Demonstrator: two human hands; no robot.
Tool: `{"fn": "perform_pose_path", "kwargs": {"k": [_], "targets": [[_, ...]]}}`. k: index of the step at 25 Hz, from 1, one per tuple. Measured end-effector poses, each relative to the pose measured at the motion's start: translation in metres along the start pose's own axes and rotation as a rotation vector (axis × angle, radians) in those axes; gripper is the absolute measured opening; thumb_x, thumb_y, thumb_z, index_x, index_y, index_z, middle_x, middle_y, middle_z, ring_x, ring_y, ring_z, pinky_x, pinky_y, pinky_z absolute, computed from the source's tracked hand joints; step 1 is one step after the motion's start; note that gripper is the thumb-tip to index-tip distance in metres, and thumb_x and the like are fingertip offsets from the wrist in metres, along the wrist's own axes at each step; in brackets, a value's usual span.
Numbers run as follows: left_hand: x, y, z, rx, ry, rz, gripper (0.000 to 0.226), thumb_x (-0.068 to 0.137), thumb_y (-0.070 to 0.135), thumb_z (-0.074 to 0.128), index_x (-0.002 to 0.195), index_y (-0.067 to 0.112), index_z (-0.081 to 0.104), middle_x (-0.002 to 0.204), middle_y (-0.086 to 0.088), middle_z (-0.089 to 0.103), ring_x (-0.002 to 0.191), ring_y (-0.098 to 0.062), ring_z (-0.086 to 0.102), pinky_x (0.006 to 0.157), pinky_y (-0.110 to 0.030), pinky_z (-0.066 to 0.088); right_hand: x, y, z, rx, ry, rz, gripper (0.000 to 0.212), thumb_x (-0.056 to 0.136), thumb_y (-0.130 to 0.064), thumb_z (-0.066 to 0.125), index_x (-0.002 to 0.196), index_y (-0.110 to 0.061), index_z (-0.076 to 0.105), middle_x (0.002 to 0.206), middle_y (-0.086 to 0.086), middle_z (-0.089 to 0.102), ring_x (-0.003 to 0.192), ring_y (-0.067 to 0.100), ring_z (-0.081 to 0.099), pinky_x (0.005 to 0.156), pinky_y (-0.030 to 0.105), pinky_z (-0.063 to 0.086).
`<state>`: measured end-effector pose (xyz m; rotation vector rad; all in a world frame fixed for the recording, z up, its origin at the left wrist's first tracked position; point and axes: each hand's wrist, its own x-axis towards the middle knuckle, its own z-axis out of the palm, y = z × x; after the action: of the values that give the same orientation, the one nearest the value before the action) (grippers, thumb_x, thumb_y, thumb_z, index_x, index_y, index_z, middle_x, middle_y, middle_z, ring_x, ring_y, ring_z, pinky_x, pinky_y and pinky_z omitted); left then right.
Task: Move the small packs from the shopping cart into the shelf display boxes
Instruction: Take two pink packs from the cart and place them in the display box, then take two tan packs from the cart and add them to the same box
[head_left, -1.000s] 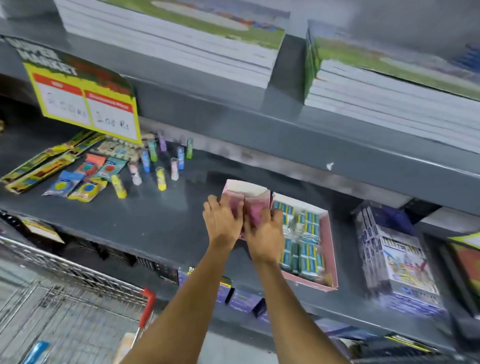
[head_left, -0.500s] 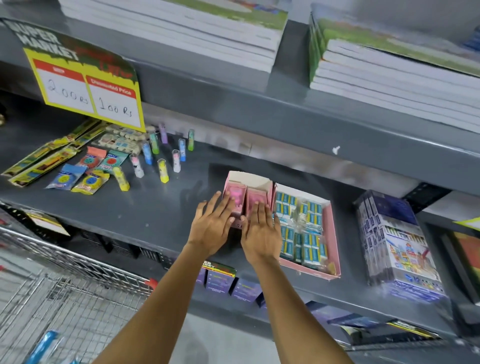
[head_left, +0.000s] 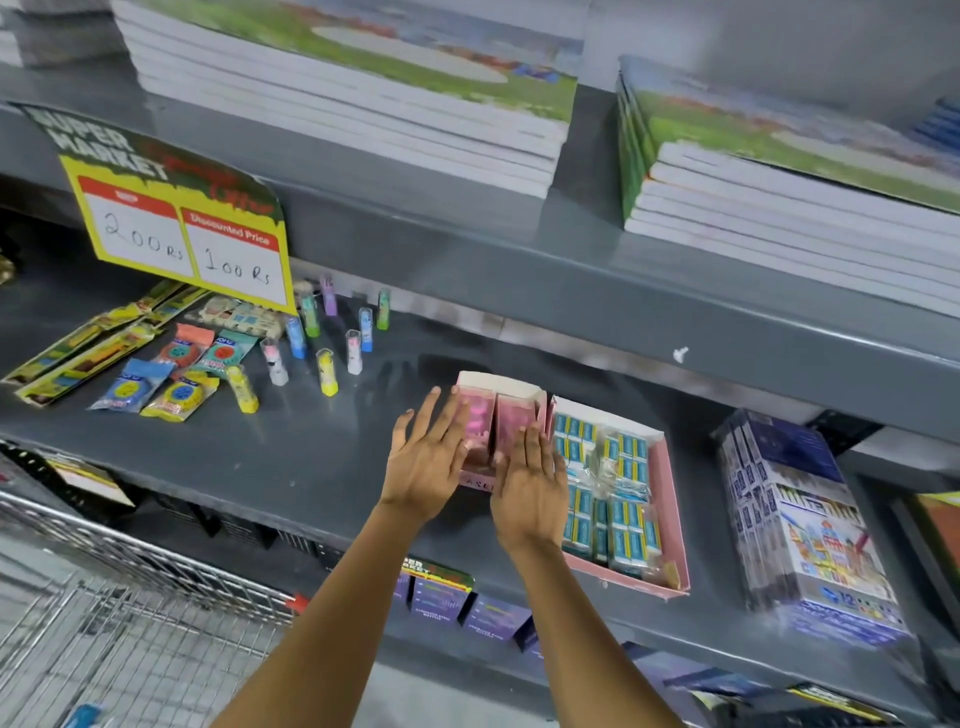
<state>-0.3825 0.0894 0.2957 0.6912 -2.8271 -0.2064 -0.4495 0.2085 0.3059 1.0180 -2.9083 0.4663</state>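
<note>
Both hands flat and open, fingers spread, palms down, nothing gripped. Left hand (head_left: 429, 462) sits at the near left edge of the small pink display box (head_left: 498, 387), fingertips over its left compartment; right hand (head_left: 530, 486) just beside it, fingertips over the right compartment, thumbs nearly meeting at the box's front wall. Pink small packs (head_left: 511, 415) stand inside the box, just past the fingertips; exact count unreadable, partly hidden by the fingers. Can't tell if the palms actually touch the box or hover just above it. Immediately right of the right hand, touching the small box, is a larger pink display box (head_left: 670, 514) filled with blue-and-white packs (head_left: 623, 525) in clear wrap. Further right of that, well apart from the hands, a wrapped bundle of colour-pencil boxes (head_left: 810, 530). All of this is on the grey shelf (head_left: 311, 452). Left of and beyond the left hand: a scatter of small upright coloured tubes (head_left: 327, 371), then flat blister packs (head_left: 150, 387), under a yellow price sign (head_left: 182, 234) reading 200 Rs / 100 Rs. Above the hands, on the upper shelf, two stacks of notebooks (head_left: 363, 104). Below and left of the left forearm, the wire shopping cart (head_left: 130, 623); a blue item shows at its bottom edge, too blurred to identify
</note>
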Motion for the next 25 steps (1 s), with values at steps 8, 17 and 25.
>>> {"fn": "perform_pose_path", "kwargs": {"k": [8, 17, 25], "targets": [[-0.016, 0.01, 0.003, 0.064, 0.033, 0.036, 0.052, 0.09, 0.041, 0.031, 0.124, 0.015, 0.061, 0.13, -0.001, 0.062, 0.123, -0.025, 0.056, 0.095, -0.048, 0.048, 0.004, 0.003, 0.006, -0.098, -0.035, -0.074, 0.046, 0.095, -0.007, 0.035, 0.14, -0.003, 0.029, 0.152, 0.017, 0.029, 0.14, 0.03, 0.026, 0.116, 0.042, 0.02], [-0.024, -0.008, -0.021, -0.076, 0.181, -0.144, 0.051, 0.097, 0.04, 0.027, 0.141, 0.015, 0.039, 0.15, -0.009, 0.037, 0.139, -0.025, 0.034, 0.108, -0.046, 0.032, 0.006, -0.037, -0.003, 0.088, 0.123, -0.148, 0.049, 0.098, -0.026, 0.036, 0.143, -0.01, 0.026, 0.151, 0.016, 0.032, 0.139, 0.033, 0.028, 0.115, 0.044, 0.022], [-0.158, -0.156, -0.052, -0.157, 0.387, -0.731, 0.047, 0.099, 0.039, 0.028, 0.143, 0.022, 0.033, 0.156, -0.006, 0.026, 0.144, -0.02, 0.02, 0.112, -0.046, 0.017, -0.053, -0.164, 0.041, 0.384, -0.011, -0.633, 0.045, 0.094, -0.027, 0.051, 0.134, -0.008, 0.045, 0.144, 0.017, 0.043, 0.126, 0.034, 0.047, 0.099, 0.045, 0.041]]}}
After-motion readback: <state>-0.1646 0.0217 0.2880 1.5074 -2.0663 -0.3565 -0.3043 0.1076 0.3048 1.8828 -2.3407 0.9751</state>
